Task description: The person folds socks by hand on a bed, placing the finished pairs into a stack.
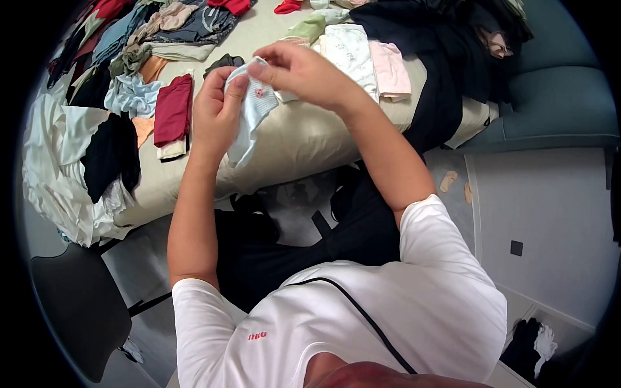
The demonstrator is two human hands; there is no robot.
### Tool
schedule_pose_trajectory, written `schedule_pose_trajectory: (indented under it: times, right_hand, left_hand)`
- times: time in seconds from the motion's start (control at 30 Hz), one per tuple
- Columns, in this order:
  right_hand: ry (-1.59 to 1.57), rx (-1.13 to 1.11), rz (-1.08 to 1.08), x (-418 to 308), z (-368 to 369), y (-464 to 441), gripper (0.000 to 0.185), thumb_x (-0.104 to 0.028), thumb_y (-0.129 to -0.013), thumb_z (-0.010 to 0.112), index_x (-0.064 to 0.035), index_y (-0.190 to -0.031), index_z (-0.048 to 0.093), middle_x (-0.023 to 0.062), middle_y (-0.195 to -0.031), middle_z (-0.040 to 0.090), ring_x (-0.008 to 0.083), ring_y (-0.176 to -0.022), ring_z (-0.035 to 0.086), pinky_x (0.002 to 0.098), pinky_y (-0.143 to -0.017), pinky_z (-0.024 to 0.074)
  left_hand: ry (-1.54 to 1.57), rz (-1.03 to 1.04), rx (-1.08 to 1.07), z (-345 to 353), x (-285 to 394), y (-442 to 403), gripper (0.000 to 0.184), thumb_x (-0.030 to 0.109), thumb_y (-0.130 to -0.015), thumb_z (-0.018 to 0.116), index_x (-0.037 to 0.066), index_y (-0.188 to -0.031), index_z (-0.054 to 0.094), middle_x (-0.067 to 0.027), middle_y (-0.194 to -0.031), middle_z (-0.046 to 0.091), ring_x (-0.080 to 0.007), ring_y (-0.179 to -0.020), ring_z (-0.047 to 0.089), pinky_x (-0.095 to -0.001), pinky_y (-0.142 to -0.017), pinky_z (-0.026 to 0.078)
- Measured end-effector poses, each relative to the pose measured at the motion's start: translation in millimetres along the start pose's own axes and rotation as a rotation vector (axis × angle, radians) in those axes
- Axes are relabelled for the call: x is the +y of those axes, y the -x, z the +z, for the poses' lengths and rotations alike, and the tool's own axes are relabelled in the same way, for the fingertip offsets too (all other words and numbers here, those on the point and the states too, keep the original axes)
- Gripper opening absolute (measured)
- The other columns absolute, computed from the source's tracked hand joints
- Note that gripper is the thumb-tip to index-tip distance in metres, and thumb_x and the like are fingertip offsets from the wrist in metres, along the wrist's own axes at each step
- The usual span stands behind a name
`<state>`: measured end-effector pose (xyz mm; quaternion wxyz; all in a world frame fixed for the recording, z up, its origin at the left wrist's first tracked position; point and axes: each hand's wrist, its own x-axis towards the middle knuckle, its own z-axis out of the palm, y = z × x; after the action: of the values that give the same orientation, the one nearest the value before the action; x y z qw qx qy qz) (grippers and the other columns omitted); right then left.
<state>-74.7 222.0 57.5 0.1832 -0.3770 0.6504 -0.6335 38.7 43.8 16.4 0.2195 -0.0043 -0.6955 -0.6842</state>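
Note:
A pale blue sock [251, 126] with a small red motif hangs in front of me over the bed's near edge. The fingers of my left hand [220, 110] are closed on its upper left side. My right hand [301, 72] pinches the top edge between thumb and fingers. Behind my left hand lies a dark grey bundle of cloth [224, 63], partly covered. To the right of my hands rest a white patterned folded garment [351, 55] and a pink folded one [390, 70]. A dark red folded garment [173, 111] is on the left.
Several garments pile up at the back left of the bed [304, 132]. White cloth [55, 152] and a black garment [111, 155] drape at its left end. Dark clothing [430, 48] spreads at the right beside a teal sofa [556, 103]. A dark chair [81, 307] stands at lower left.

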Motion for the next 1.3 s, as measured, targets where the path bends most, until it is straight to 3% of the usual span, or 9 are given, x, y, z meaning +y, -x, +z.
schedule_pose_trajectory:
  times: [0.17, 0.47, 0.6, 0.67, 0.77, 0.83, 0.97, 1.17, 1.3]
  right_hand:
    - [0.122, -0.07, 0.096, -6, -5, 2, 0.038, -0.033, -0.101, 0.075, -0.0004, -0.118, 0.069, 0.0025, -0.098, 0.071, 0.0074, -0.09, 0.065, 0.0236, -0.076, 0.0516]
    - [-0.107, 0.038, -0.046, -3, -8, -4, 0.032, -0.021, -0.106, 0.068, -0.0021, -0.131, 0.059, 0.0006, -0.105, 0.069, 0.0057, -0.093, 0.063, 0.0214, -0.082, 0.0518]
    - [0.056, 0.312, -0.138, 13, -5, -10, 0.027, -0.021, -0.108, 0.064, -0.0009, -0.125, 0.059, 0.0029, -0.095, 0.069, 0.0077, -0.079, 0.063, 0.0266, -0.067, 0.0516]
    - [0.097, 0.341, -0.094, 19, -3, -11, 0.027, -0.022, -0.109, 0.062, -0.0029, -0.127, 0.057, 0.0001, -0.096, 0.065, 0.0048, -0.076, 0.059, 0.025, -0.061, 0.0505]
    - [0.073, 0.45, -0.123, 21, -1, -13, 0.025, -0.016, -0.109, 0.059, 0.0019, -0.125, 0.058, 0.0073, -0.091, 0.069, 0.0161, -0.075, 0.066, 0.0307, -0.065, 0.0515]
    - [-0.384, 0.457, 0.033, 5, 1, -7, 0.028, -0.016, -0.109, 0.057, 0.002, -0.131, 0.054, 0.0096, -0.092, 0.066, 0.0168, -0.07, 0.063, 0.032, -0.054, 0.0487]
    - [-0.469, 0.475, 0.075, 11, -1, -9, 0.032, -0.016, -0.11, 0.055, 0.0021, -0.135, 0.049, 0.0103, -0.093, 0.063, 0.0158, -0.066, 0.059, 0.0317, -0.046, 0.0444]
    - [0.016, 0.606, -0.022, 33, -1, -17, 0.034, -0.017, -0.108, 0.058, 0.0066, -0.132, 0.054, 0.0127, -0.092, 0.069, 0.021, -0.073, 0.065, 0.0368, -0.068, 0.0538]
    - [0.138, 0.549, -0.039, 35, 1, -17, 0.033, -0.018, -0.108, 0.059, 0.0078, -0.129, 0.056, 0.0119, -0.087, 0.07, 0.0221, -0.079, 0.068, 0.0369, -0.077, 0.0541]
  left_hand:
    - [-0.006, 0.024, 0.022, -1, 8, 2, 0.027, 0.021, -0.111, 0.061, -0.002, -0.125, 0.06, -0.0074, -0.115, 0.07, -0.0091, -0.099, 0.065, -0.0234, -0.088, 0.051]
    - [0.18, -0.234, -0.167, -14, 10, 4, 0.02, 0.013, -0.096, 0.078, 0.005, -0.109, 0.065, 0.0013, -0.095, 0.068, -0.0056, -0.084, 0.062, -0.0219, -0.075, 0.049]
    - [0.173, -0.185, 0.107, -14, 2, -3, 0.019, 0.019, -0.103, 0.073, 0.005, -0.111, 0.064, 0.0025, -0.092, 0.067, -0.003, -0.078, 0.059, -0.0203, -0.069, 0.047]
    - [0.237, -0.218, 0.109, -18, 3, -3, 0.027, 0.021, -0.105, 0.07, 0.004, -0.123, 0.062, 0.0, -0.098, 0.068, -0.0038, -0.079, 0.06, -0.0211, -0.069, 0.047]
    - [0.565, -0.283, -0.02, -16, 24, 0, 0.038, 0.02, -0.104, 0.071, 0.002, -0.135, 0.058, -0.0037, -0.106, 0.069, -0.0077, -0.083, 0.064, -0.0226, -0.073, 0.051]
    - [0.51, -0.264, 0.081, 0, 41, 3, 0.047, 0.017, -0.103, 0.073, 0.002, -0.143, 0.053, -0.0069, -0.112, 0.069, -0.012, -0.089, 0.067, -0.0249, -0.077, 0.054]
    - [0.397, -0.075, 0.039, 3, 26, 5, 0.044, 0.014, -0.102, 0.073, 0.0, -0.139, 0.056, -0.0073, -0.11, 0.069, -0.0147, -0.091, 0.069, -0.0261, -0.081, 0.056]
    - [0.264, -0.052, 0.155, -14, 6, -5, 0.032, 0.016, -0.107, 0.067, -0.001, -0.132, 0.059, -0.0072, -0.096, 0.07, -0.0087, -0.065, 0.057, -0.0227, -0.06, 0.046]
    - [0.173, -0.082, 0.228, -10, 16, -3, 0.037, 0.014, -0.104, 0.071, -0.003, -0.134, 0.058, -0.0051, -0.094, 0.07, -0.0088, -0.073, 0.063, -0.0241, -0.067, 0.052]
